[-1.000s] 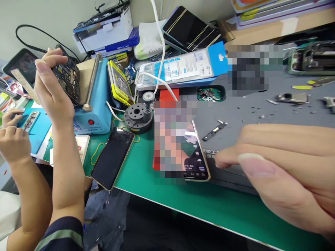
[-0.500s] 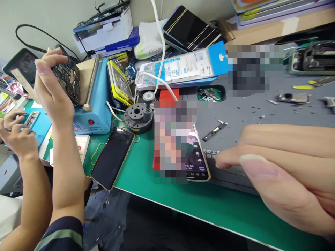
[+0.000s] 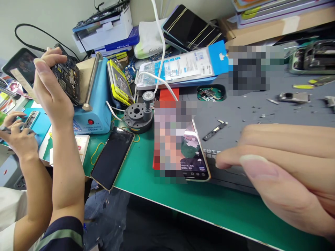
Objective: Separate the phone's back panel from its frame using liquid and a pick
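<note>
Left hand (image 3: 53, 94) raised, thumb and fingers clamped on the edges of an opened phone (image 3: 66, 82), bare circuit side turned toward the camera. Just behind that hand, a blue machine (image 3: 92, 104) with a metal roller on top; below and right of the wrist, a dark phone (image 3: 112, 157) lying face up on the green mat (image 3: 183, 205). Right hand (image 3: 282, 174) low and close to the camera, fingers straight and pressed together, thumb laid along them, fingertips resting on the near edge of a grey mat (image 3: 261, 104); impossible to tell whether anything small is pinched between thumb and forefinger. Just off those fingertips, a lit phone (image 3: 196, 153) propped at a tilt, partly blurred out. Slightly beyond the fingertips, a small black part (image 3: 214, 129) lying on the grey mat, with loose screws and metal bits scattered further out. Between the two hands, a round grey holder (image 3: 138, 116) with a white cable (image 3: 159, 52) trailing over it. Left of the raised forearm, a co-worker's hands (image 3: 22, 141) busy over a small device (image 3: 30, 119) on a blue pad.
</note>
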`<action>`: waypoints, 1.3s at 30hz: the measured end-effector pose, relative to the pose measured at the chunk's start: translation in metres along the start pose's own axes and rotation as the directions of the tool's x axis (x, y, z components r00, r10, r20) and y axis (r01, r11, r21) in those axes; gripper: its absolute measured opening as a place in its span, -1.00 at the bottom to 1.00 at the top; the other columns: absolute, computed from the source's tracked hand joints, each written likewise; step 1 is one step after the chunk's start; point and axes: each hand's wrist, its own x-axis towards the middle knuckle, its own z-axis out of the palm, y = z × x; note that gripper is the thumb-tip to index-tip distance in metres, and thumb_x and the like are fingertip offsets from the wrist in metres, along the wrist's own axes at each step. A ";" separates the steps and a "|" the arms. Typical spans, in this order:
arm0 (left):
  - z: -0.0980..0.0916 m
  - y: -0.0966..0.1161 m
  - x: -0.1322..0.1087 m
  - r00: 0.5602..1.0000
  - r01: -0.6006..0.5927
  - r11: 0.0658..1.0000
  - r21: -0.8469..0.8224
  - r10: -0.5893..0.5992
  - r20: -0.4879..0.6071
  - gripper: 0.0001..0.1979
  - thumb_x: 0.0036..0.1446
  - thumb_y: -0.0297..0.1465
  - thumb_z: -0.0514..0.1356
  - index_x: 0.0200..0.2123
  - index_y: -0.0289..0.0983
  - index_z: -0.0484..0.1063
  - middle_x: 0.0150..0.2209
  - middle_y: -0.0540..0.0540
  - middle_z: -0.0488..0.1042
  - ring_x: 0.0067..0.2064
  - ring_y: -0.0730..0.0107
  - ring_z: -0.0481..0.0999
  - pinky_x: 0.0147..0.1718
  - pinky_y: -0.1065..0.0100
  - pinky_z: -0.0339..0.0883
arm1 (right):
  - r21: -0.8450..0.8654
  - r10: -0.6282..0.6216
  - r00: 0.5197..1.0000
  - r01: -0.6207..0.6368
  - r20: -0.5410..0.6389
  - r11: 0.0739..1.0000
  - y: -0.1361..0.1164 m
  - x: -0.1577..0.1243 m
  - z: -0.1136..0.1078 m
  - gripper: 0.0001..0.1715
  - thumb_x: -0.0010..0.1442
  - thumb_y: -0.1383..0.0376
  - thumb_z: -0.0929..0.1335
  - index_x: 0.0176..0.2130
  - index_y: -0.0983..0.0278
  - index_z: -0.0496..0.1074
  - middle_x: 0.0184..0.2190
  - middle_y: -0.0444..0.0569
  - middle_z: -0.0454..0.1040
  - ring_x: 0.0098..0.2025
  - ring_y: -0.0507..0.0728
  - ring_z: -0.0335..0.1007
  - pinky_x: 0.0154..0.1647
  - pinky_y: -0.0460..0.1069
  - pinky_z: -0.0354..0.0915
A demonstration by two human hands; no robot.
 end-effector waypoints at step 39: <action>-0.003 -0.013 0.001 0.999 -0.024 0.998 0.049 0.022 0.048 -0.11 0.60 0.26 -0.17 0.06 -0.37 0.66 0.07 -0.18 0.66 0.34 0.11 0.66 0.63 -0.26 0.28 | 0.004 -0.014 1.000 0.014 0.024 1.000 0.002 -0.002 -0.001 -0.62 0.74 0.25 0.10 -0.11 0.08 0.36 -0.49 -0.11 0.38 -0.46 0.15 0.19 -0.41 0.08 0.20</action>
